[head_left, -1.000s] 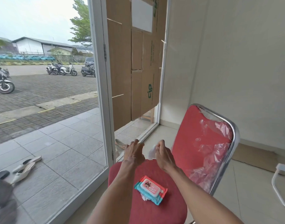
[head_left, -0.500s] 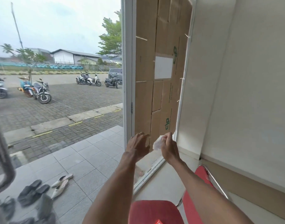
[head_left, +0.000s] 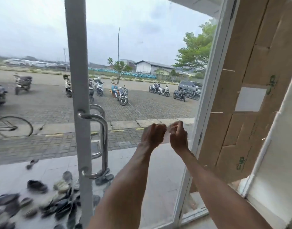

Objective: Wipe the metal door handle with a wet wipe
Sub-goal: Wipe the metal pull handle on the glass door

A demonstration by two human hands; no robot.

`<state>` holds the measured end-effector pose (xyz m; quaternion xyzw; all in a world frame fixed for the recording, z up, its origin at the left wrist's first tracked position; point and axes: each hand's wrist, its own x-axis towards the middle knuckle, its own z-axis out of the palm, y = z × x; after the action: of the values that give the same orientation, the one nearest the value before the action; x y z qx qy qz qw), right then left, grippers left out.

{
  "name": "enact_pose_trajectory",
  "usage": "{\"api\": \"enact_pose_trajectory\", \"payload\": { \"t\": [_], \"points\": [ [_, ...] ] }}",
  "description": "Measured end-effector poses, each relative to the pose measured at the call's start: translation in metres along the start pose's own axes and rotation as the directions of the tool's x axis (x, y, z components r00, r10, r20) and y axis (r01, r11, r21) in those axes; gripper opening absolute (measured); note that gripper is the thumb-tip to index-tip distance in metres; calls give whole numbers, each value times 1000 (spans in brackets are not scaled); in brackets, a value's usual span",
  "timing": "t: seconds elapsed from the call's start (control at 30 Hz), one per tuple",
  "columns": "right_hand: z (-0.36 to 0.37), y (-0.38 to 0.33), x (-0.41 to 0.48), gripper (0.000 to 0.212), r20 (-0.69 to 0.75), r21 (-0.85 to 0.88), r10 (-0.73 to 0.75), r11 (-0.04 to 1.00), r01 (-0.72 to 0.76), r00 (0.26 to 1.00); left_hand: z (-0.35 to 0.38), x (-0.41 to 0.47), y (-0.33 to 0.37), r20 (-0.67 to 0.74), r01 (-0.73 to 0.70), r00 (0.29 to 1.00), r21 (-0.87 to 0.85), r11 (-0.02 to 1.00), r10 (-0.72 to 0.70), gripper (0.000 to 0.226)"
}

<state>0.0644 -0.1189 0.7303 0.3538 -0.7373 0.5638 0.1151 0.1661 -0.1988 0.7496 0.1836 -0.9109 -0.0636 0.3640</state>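
A polished metal door handle (head_left: 104,142), a tall D-shaped bar, is fixed to the grey door frame (head_left: 77,90) left of centre. To its right, at about its upper height, my left hand (head_left: 152,134) and my right hand (head_left: 178,135) are raised close together. Both pinch a thin white wet wipe (head_left: 166,137) stretched between them. Most of the wipe is hidden behind the fingers. Neither hand touches the handle.
A glass door panel fills the middle, with a white frame post (head_left: 206,103) on the right and brown cardboard (head_left: 251,80) beyond it. Several shoes and sandals (head_left: 47,204) lie on the tiles outside. Motorcycles stand parked on the paved lot.
My view has swung left and up, away from the red chair and wipes pack, bringing the door handle into sight. Both hands rose with the wipe and now hold it between them.
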Motion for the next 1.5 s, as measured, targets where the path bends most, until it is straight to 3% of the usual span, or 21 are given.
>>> {"api": "enact_pose_trajectory", "payload": {
  "t": [0.13,0.27,0.33,0.47,0.6,0.83,1.03,1.23,1.37,1.5],
  "points": [
    [61,-56,4,10,36,150,-126,981,119,991,-53,-7,-59,-112,198,975,26,980,-193,21],
    [119,-111,7,39,223,348,-129,936,45,966,-100,-19,-112,-180,361,915,-35,932,-361,25],
    [145,-130,5,36,300,375,-168,926,46,939,-116,-30,-138,-202,437,867,-129,890,-455,22],
    [186,-157,-10,23,436,519,-138,846,-123,889,-142,-60,-187,-246,591,727,-252,766,-641,21],
    [206,-177,-18,23,532,570,-136,787,-235,836,-167,-70,-216,-251,617,638,-399,678,-728,26],
    [230,-190,-3,11,509,588,62,704,-399,859,-191,-60,-252,-242,514,484,-699,498,-841,21],
    [235,-185,17,28,499,590,115,681,-434,859,-188,-51,-264,-213,525,508,-692,496,-835,21],
    [244,-190,39,32,424,513,3,823,-243,906,-182,-43,-279,-230,558,486,-662,501,-843,22],
    [253,-185,43,29,368,326,-84,944,-43,926,-170,-50,-288,-222,642,485,-567,516,-846,19],
    [263,-182,41,33,382,135,-114,989,67,917,-152,-72,-288,-229,685,618,-314,658,-752,27]
  ]
}}
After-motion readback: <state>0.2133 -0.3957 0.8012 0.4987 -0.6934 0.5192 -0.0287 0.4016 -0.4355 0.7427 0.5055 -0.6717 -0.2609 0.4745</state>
